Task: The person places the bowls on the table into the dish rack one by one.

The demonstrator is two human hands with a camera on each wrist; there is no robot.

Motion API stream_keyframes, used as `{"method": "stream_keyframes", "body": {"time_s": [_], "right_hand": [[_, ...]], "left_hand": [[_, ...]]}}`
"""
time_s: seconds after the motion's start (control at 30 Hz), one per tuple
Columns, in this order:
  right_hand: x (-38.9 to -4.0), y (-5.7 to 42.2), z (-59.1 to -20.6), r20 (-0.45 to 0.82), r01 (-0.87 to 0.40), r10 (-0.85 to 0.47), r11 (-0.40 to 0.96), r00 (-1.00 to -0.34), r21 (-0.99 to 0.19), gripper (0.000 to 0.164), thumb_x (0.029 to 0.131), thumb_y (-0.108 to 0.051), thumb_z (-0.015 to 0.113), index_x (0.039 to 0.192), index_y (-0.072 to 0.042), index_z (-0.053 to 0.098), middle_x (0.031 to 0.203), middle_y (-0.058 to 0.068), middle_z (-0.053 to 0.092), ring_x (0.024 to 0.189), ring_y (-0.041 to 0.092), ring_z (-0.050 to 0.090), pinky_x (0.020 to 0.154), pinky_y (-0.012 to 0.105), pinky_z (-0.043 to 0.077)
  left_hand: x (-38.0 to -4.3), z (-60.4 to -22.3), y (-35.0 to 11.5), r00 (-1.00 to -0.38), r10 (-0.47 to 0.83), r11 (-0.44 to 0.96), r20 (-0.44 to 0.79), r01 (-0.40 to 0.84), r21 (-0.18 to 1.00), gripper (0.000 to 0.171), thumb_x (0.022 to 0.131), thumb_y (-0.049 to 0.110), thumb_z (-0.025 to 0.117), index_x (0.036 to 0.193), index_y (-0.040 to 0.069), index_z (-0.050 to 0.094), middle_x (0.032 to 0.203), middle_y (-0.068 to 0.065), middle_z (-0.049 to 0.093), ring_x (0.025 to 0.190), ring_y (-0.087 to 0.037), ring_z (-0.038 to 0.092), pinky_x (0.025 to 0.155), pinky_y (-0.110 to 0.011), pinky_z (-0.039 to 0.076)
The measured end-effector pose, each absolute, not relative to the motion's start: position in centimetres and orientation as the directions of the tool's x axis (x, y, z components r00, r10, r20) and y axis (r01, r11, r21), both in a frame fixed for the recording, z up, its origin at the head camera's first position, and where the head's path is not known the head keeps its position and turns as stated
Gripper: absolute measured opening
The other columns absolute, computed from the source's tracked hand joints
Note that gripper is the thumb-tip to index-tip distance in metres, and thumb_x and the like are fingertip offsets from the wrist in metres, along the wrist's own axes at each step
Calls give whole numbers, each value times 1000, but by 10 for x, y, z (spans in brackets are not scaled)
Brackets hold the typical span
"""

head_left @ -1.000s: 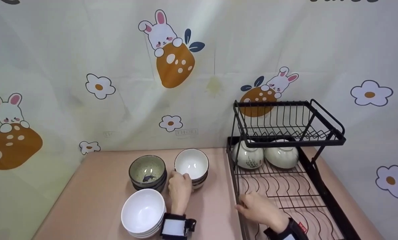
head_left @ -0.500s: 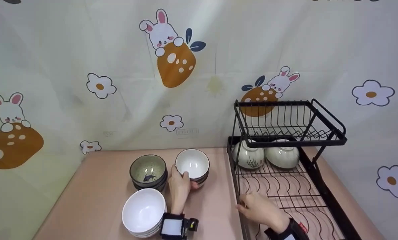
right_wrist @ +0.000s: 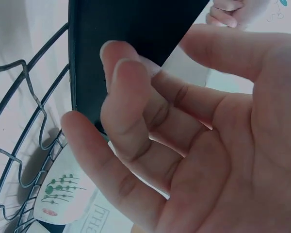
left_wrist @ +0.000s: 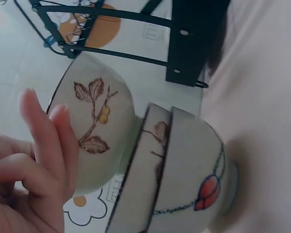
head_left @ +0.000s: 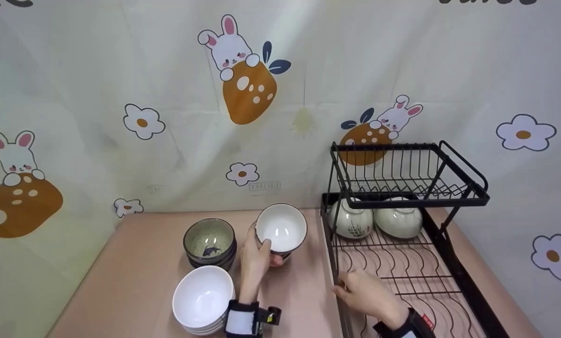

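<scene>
My left hand (head_left: 254,258) grips a white-lined bowl (head_left: 282,227) by its near left side, thumb over the rim. From the left wrist view, this bowl (left_wrist: 99,126), painted with a brown leafy branch, is tilted and raised off the stacked bowls (left_wrist: 191,165) beneath it. A red bud decorates the lowest of these. At the left edge of the black dish rack (head_left: 463,272), my right hand (head_left: 367,295) hangs with loosely bent fingers. Nothing lies in its palm (right_wrist: 203,165) in the right wrist view.
Left of the left hand stand a stack of dark green bowls (head_left: 209,241) and a stack of white bowls (head_left: 203,300). Two pale bowls (head_left: 354,220) sit upside down at the back of the rack, under its raised upper basket (head_left: 416,203).
The left hand has taken hold of the top bowl and lifted it off its stack, slightly up and to the right. The right hand has stayed in place.
</scene>
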State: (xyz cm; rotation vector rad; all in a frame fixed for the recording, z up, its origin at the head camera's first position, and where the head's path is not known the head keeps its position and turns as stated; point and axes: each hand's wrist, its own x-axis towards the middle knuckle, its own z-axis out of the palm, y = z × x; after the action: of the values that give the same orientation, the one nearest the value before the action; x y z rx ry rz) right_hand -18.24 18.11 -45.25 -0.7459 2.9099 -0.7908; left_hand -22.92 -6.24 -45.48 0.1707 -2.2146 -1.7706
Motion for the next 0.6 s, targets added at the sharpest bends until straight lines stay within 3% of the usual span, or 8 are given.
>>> {"method": "stream_keyframes", "body": {"time_s": [0.07,0.2,0.37,0.6], "right_hand": [[-183,181,-452,97,-435,-448,756,-889,-490,22,96,-19,70,78,-10,60,63,-7,49,52,5,43,46,25,40],[-183,181,-451,121,-425,-425,755,-897,-498,22,97,-24,68,81,-9,62,64,-8,51,51,4,44,45,25,39],[-185,178,-448,245,-439,-365,759,-898,-481,19,99,-24,67,84,-12,65,66,-8,58,52,1,49,46,24,42],[-187,174,-444,426,-396,-186,781,-885,-482,17,98,-21,68,100,-5,72,73,-3,65,59,7,57,56,27,50]], "left_hand": [[-228,-452,-62,-964,-232,183,128,86,979,62,89,-5,51,150,-6,38,92,-37,68,45,-15,63,52,-37,59],[-225,-447,-61,-989,-127,118,71,57,991,61,90,-5,48,150,-7,36,67,-24,67,41,-14,62,43,-27,53],[-222,-443,-60,-999,-24,136,46,43,990,62,89,-4,49,149,-9,36,68,-23,67,40,-12,60,40,-21,48],[-221,-445,-56,-988,148,107,37,53,993,66,88,-5,49,152,-9,33,72,-26,68,40,-9,57,43,-28,53]]}}
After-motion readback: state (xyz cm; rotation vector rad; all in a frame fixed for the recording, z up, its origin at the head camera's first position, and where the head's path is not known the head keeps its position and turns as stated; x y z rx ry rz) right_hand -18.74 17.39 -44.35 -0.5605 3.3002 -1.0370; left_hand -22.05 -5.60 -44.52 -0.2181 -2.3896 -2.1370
